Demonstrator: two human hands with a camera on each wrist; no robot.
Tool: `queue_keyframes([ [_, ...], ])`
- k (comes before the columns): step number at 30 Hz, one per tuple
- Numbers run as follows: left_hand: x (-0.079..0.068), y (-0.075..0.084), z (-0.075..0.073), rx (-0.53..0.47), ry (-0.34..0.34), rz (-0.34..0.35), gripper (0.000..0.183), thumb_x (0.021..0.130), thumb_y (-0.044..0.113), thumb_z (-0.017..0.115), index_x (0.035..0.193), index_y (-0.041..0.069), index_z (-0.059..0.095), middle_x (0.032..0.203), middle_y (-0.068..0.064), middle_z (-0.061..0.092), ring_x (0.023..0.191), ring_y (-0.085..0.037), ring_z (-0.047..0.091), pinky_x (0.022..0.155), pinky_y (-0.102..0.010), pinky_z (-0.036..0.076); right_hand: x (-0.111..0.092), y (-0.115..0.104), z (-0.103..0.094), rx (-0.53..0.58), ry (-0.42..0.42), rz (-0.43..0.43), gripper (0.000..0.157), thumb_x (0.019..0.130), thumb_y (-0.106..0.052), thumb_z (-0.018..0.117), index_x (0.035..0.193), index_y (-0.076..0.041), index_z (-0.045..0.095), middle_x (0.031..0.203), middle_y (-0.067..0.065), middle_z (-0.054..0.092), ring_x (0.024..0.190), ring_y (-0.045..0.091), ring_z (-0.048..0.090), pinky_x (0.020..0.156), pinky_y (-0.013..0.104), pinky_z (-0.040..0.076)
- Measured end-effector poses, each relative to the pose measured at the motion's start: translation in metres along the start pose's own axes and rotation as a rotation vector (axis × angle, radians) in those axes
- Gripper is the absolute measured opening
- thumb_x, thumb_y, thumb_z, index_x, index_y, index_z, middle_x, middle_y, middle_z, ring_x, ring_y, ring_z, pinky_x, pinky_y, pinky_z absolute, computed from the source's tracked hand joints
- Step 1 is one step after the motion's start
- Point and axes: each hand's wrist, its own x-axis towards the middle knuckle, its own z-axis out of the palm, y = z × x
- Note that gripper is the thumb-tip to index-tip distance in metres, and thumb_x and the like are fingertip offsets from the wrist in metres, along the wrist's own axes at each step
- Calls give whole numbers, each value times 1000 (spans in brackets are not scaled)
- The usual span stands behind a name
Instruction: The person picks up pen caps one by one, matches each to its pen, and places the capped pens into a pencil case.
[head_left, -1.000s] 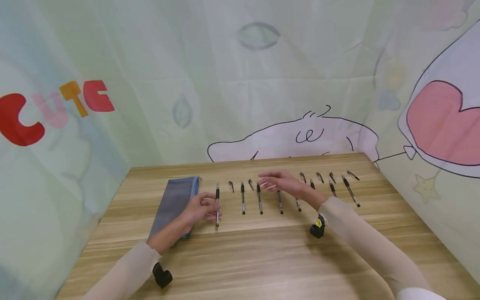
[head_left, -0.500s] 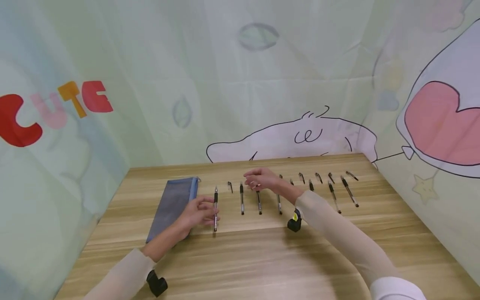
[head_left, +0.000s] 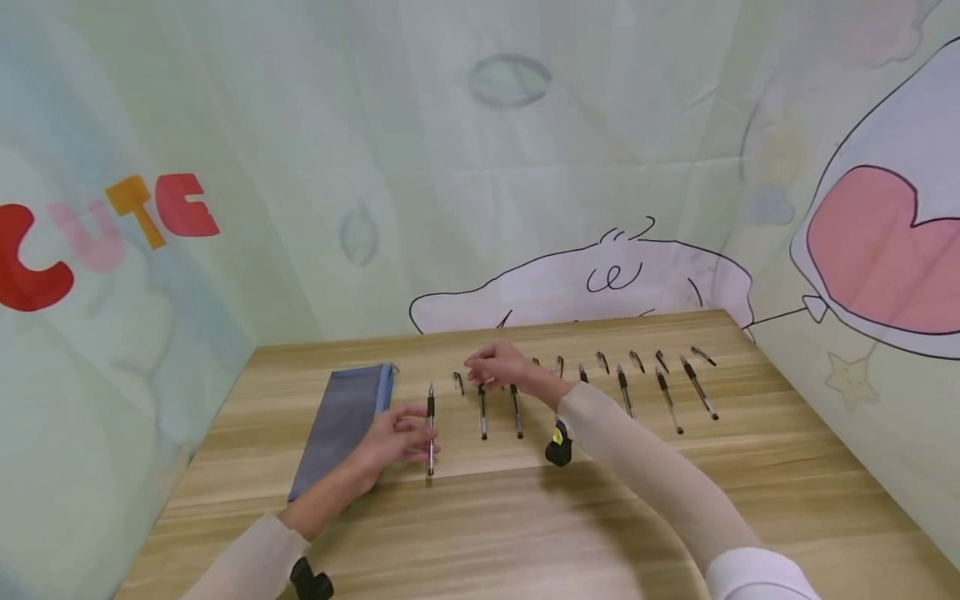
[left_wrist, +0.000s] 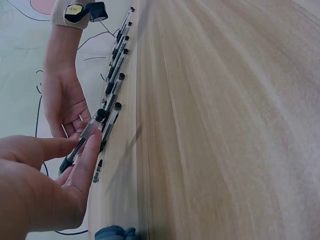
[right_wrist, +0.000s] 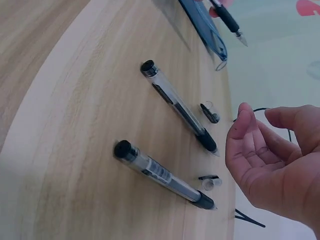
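Pen [head_left: 431,427] is pinched mid-barrel by the left hand [head_left: 390,437], right of the pouch [head_left: 341,421], tip far, prob to keep fingers off it, w/ the right hand [head_left: 498,367] hovering near the far cap [head_left: 459,383], fingers loosely curled, empty afaict.

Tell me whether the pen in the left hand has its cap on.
Off: in the right wrist view, the pen ends in a bare, pointed tip with nothing covering it.

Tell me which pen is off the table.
The pen in the left hand, beside the pouch. It's held between thumb and fingers, while the other pens in view lie on the table.
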Motion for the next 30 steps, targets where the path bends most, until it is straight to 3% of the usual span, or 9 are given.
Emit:
queue_keyframes([
  [9,-3,-2,-2,-17,-23,15,44,100,2,60,138,-11,41,110,-23,71,88,-21,77,80,-34,66,13,4,20,-43,60,-28,27,102,-11,61,120,8,70,90,13,75,66,7,62,60,18,54],
  [14,0,-2,-1,-33,-15,21,44,101,3,60,138,-10,42,112,-25,70,89,-22,77,81,-34,65,18,4,31,-231,116,-82,22,98,-9,67,111,7,73,84,17,76,58,7,59,55,15,52],
  [18,1,-4,0,-35,-20,17,43,101,2,59,138,-11,42,113,-27,70,92,-25,77,81,-35,65,21,8,37,-368,158,-104,18,94,-10,72,88,7,76,62,9,70,47,5,53,46,13,43],
  [22,1,-5,0,-37,-22,15,42,101,2,58,138,-11,42,114,-27,70,92,-25,77,81,-35,65,26,11,41,-414,186,-109,29,92,-10,75,67,5,72,47,-3,55,40,4,47,42,13,36],
  [30,1,-4,0,-39,-24,14,44,101,2,58,139,-11,41,110,-21,71,90,-22,77,82,-35,65,29,10,45,-458,202,-119,30,92,-7,75,63,1,72,46,-4,55,39,5,49,40,14,38],
])
